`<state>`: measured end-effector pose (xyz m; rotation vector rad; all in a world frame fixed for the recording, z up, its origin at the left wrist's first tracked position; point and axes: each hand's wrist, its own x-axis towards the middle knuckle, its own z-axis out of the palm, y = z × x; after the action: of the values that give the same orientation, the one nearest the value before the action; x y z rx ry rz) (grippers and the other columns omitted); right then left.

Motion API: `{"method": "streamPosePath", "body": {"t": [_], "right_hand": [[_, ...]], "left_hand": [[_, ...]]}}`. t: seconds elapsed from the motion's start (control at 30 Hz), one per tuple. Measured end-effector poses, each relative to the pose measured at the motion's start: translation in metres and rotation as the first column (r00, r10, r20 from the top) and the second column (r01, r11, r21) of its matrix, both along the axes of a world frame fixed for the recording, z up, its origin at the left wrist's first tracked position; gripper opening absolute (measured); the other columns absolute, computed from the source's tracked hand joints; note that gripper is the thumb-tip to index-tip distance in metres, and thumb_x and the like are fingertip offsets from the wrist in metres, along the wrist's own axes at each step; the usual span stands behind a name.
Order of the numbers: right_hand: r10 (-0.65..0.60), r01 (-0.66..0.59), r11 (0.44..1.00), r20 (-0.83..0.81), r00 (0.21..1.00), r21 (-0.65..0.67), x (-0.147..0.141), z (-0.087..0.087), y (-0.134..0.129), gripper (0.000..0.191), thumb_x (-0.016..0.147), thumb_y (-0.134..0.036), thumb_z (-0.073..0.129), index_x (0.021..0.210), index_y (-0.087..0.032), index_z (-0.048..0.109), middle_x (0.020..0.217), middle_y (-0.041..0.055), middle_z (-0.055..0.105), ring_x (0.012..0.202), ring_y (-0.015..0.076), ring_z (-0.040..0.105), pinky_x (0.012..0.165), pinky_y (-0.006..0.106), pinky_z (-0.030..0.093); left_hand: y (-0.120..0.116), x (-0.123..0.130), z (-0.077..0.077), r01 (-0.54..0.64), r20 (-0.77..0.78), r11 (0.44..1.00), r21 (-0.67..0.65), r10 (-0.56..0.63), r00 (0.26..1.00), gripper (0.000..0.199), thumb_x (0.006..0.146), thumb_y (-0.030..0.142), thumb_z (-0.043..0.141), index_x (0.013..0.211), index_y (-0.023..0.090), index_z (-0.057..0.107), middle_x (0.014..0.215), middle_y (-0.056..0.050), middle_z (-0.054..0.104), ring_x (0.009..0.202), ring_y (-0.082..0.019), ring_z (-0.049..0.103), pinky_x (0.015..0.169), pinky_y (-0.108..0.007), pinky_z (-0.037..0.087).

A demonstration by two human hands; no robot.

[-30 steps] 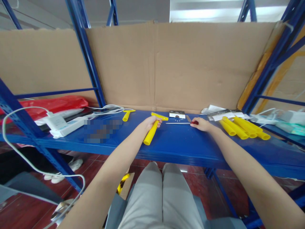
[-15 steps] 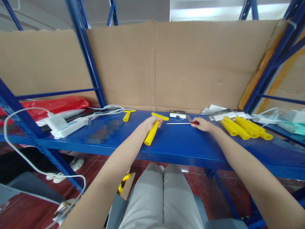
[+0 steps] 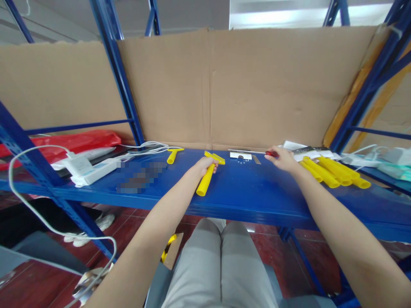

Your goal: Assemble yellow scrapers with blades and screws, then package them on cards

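Observation:
My left hand (image 3: 207, 166) is wrapped round a yellow T-shaped scraper (image 3: 204, 182), its head pointing away from me and its handle toward the shelf's front edge. In my right hand (image 3: 283, 158) is the red handle of a screwdriver (image 3: 272, 154); its thin metal shaft points left, over a small white-and-black card (image 3: 240, 156). Tiny bits, perhaps screws, lie by the card. A small flat blade (image 3: 256, 159) rests just right of them on the blue shelf (image 3: 237, 192).
Several yellow handles (image 3: 327, 173) lie at the right, before white and black packets (image 3: 313, 153). Another yellow scraper (image 3: 172, 156), a white power strip (image 3: 93, 172) and cables are at the left. Cardboard (image 3: 263, 90) stands behind. A person's shoes show at lower left.
My right hand has moved right and slightly away from me with the screwdriver, whose shaft is now farther from the yellow scraper. My left hand keeps its hold, the scraper head slightly turned.

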<state>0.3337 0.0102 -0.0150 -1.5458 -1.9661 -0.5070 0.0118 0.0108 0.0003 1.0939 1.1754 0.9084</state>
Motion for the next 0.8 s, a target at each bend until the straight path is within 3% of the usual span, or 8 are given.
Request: {"method": "streamPosePath", "body": {"t": [0.13, 0.33, 0.8], "right_hand": [[0.057, -0.060, 0.997, -0.072, 0.996, -0.047, -0.016, 0.008, -0.010, 0.026, 0.083, -0.045, 0.054, 0.096, -0.025, 0.065, 0.094, 0.0086, 0.073, 0.093, 0.0306, 0.063, 0.081, 0.050, 0.041], [0.140, -0.143, 0.988, -0.049, 0.989, -0.062, -0.024, 0.007, -0.012, 0.024, 0.081, -0.045, 0.055, 0.093, -0.027, 0.065, 0.097, 0.0071, 0.073, 0.097, 0.0311, 0.061, 0.085, 0.051, 0.040], [0.068, -0.073, 0.991, -0.052, 0.996, -0.114, -0.025, 0.006, -0.012, 0.019, 0.081, -0.040, 0.057, 0.092, -0.026, 0.063, 0.102, 0.0069, 0.072, 0.101, 0.0317, 0.061, 0.088, 0.051, 0.038]], "left_hand": [[-0.003, 0.001, 0.002, -0.010, -0.054, 1.000, 0.023, 0.011, 0.998, 0.017, 0.086, 0.000, 0.048, 0.078, 0.010, 0.059, 0.048, 0.002, 0.049, 0.038, -0.007, 0.043, 0.038, -0.018, 0.035], [0.003, 0.000, -0.002, 0.000, -0.022, 1.000, -0.021, -0.001, 1.000, 0.014, 0.086, 0.000, 0.049, 0.084, 0.009, 0.060, 0.048, 0.003, 0.048, 0.038, -0.007, 0.043, 0.039, -0.018, 0.036], [-0.003, 0.001, 0.002, -0.003, -0.013, 1.000, -0.006, 0.003, 1.000, 0.020, 0.088, -0.001, 0.044, 0.079, 0.010, 0.059, 0.047, 0.002, 0.048, 0.038, -0.007, 0.042, 0.037, -0.016, 0.035]]}}
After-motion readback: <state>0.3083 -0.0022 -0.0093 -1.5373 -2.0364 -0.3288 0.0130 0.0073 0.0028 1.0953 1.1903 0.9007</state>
